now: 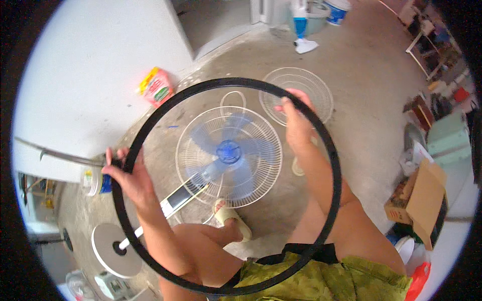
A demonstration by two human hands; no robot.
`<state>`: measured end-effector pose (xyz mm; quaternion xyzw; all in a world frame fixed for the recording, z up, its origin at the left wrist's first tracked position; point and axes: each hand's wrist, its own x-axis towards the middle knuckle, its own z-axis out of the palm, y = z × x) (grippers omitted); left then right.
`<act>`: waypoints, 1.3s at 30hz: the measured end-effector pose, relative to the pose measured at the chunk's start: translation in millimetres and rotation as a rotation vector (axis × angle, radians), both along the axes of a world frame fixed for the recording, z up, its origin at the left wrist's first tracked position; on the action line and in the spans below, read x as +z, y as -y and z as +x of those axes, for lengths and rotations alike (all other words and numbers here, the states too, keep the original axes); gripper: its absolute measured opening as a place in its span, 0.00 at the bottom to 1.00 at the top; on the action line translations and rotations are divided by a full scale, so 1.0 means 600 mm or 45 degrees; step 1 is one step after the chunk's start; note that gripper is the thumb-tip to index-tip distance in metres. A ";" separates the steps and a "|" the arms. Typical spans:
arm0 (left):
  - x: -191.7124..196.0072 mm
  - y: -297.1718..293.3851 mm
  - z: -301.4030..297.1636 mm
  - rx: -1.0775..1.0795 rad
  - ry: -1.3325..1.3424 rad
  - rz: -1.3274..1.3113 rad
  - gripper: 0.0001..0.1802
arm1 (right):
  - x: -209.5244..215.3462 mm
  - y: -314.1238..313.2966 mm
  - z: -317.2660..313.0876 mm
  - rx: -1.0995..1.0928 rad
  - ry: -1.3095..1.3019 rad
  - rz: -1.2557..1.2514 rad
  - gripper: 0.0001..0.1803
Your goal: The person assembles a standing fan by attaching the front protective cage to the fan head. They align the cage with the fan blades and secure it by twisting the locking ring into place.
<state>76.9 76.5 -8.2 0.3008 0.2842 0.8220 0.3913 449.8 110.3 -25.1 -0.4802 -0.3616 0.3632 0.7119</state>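
A large black ring, which looks like the rim band of a fan guard, is held up in front of me by both hands. At its left side, my left hand grips it beside a small dark clasp. Farther up on the right, my right hand pinches the band between thumb and fingers. Seen through the ring is a stand fan with translucent blue blades in front of its white rear wire guard. A separate white wire grille lies on the floor beyond my right hand.
The fan's round white base is at lower left. A pink and yellow packet lies by the wall. My slippered foot is near the fan. An open cardboard box stands at right; buckets are at the back.
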 end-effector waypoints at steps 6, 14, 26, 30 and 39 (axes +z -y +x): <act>0.002 -0.001 -0.003 -0.288 0.304 0.162 0.28 | -0.016 0.010 0.001 -0.092 0.062 -0.033 0.13; 0.024 0.017 0.018 -0.170 0.487 0.171 0.29 | -0.032 0.005 -0.003 -0.088 0.167 0.069 0.13; 0.027 0.014 0.024 -0.181 0.510 0.168 0.25 | -0.022 0.012 -0.010 -0.110 0.271 0.045 0.15; 0.025 0.012 0.022 -0.190 0.474 0.170 0.25 | -0.021 0.012 -0.007 -0.105 0.319 -0.016 0.15; 0.017 0.007 0.017 -0.148 0.374 0.099 0.15 | -0.008 0.014 -0.012 -0.117 0.361 -0.075 0.14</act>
